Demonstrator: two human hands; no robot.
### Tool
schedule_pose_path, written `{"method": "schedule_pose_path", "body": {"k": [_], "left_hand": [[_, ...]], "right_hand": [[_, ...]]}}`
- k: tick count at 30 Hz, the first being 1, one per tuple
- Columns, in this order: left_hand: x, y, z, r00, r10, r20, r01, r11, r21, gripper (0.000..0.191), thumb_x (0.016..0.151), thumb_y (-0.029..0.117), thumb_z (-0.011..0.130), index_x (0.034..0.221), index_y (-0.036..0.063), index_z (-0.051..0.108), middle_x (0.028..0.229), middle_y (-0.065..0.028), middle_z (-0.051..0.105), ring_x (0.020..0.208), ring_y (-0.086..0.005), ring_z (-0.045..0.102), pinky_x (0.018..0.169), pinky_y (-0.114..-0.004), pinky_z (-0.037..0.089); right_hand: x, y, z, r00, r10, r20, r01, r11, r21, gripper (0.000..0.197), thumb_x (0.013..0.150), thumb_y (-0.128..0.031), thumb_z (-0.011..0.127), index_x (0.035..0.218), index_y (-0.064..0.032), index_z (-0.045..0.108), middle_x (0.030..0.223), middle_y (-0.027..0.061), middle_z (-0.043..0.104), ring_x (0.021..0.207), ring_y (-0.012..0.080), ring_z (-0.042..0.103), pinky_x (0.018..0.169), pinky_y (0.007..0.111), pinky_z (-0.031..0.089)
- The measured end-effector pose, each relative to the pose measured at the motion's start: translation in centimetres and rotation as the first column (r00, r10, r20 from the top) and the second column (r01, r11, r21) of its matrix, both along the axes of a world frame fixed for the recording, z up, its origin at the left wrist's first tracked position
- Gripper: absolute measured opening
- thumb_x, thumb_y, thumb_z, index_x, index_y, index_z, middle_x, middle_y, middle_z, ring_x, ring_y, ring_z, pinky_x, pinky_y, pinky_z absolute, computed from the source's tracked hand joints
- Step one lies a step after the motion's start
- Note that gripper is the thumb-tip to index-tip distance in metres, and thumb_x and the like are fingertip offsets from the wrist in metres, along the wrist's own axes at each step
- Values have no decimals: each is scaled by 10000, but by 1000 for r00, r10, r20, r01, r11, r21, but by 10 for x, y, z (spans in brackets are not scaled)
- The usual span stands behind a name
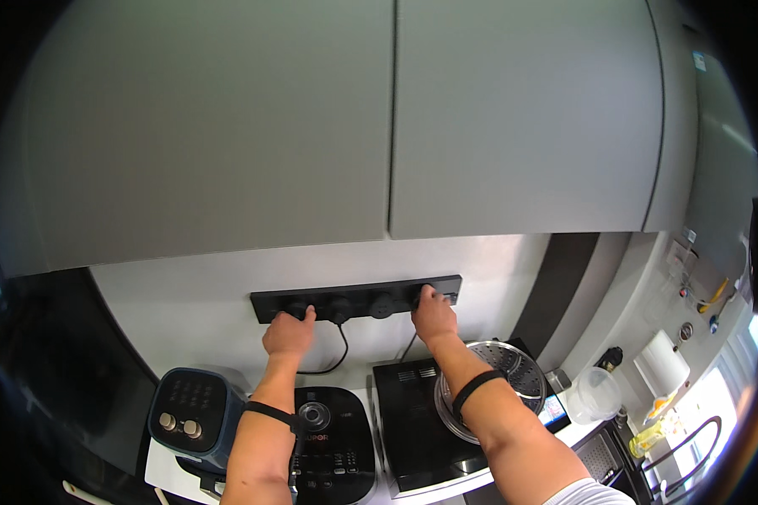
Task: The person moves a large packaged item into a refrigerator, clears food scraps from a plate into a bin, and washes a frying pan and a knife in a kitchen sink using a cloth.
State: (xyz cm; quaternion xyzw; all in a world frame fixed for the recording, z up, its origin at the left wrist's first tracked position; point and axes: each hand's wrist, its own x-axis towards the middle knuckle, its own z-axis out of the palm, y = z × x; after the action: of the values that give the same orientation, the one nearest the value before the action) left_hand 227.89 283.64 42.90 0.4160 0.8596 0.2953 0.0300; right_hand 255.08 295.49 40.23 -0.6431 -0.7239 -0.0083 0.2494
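A long black power track is mounted on the pale wall below the cabinets. My left hand is at its left end, thumb and fingers around a round black socket adapter. Near the right end, my right hand grips another dark fitting, mostly hidden behind the fingers. A thin cable hangs down beside that hand. Between my hands, a black plug with a drooping cord sits on the track. Another round adapter stands next to it with no cord visible.
Grey cabinets overhang the wall. Below my arms are a blue air fryer, a black SUPOR cooker and a black cooktop carrying a steel steamer. A plastic container and paper roll are at right.
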Motion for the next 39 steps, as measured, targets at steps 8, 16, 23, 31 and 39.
{"method": "schedule_pose_path", "body": {"k": [8, 16, 23, 31, 39], "left_hand": [[-13, -42, -49, 993, -42, -112, 49, 997, 62, 740, 935, 601, 535, 1304, -40, 562, 1206, -273, 665, 1182, -415, 621, 995, -482, 495], [248, -196, -58, 279, -901, 331, 940, 326, 96, 135, 905, 49, 668, 1032, 4, 657, 731, -6, 599, 662, -70, 538, 627, -242, 459], [381, -250, -109, 63, -808, 585, 981, 158, 111, 224, 909, 22, 648, 1130, -11, 648, 785, -23, 632, 717, -90, 606, 664, -238, 492], [543, -340, -153, -106, -791, 602, 957, -245, -153, 291, 929, 135, 689, 1185, 3, 649, 880, -62, 694, 771, -126, 647, 723, -274, 535], [594, -393, -151, -92, -762, 641, 946, -267, -183, 271, 936, 115, 686, 1186, 19, 648, 885, -28, 663, 789, -99, 621, 733, -260, 522]], "right_hand": [[52, -197, 33, 934, 328, -141, -349, 921, -172, 585, 935, -309, 613, 1450, -101, 426, 1279, 230, 605, 1154, 400, 608, 965, 497, 502], [247, -376, -69, 752, 296, -589, -388, 921, -34, 341, 949, -217, 639, 1250, -56, 626, 1074, 140, 686, 830, 278, 689, 737, 380, 553], [471, -648, -294, 439, -714, -546, 586, 688, -429, 303, 905, -246, 676, 1133, -46, 675, 920, 129, 715, 872, 268, 691, 781, 391, 550], [560, -829, -345, 430, -903, -20, 832, 405, -380, 232, 891, -249, 655, 1013, -59, 601, 1010, 167, 618, 970, 378, 594, 809, 490, 508], [550, -773, -282, 501, -618, -605, 757, 652, -39, 103, 916, -49, 634, 1007, -25, 592, 916, 163, 590, 850, 372, 604, 755, 419, 500]]}}
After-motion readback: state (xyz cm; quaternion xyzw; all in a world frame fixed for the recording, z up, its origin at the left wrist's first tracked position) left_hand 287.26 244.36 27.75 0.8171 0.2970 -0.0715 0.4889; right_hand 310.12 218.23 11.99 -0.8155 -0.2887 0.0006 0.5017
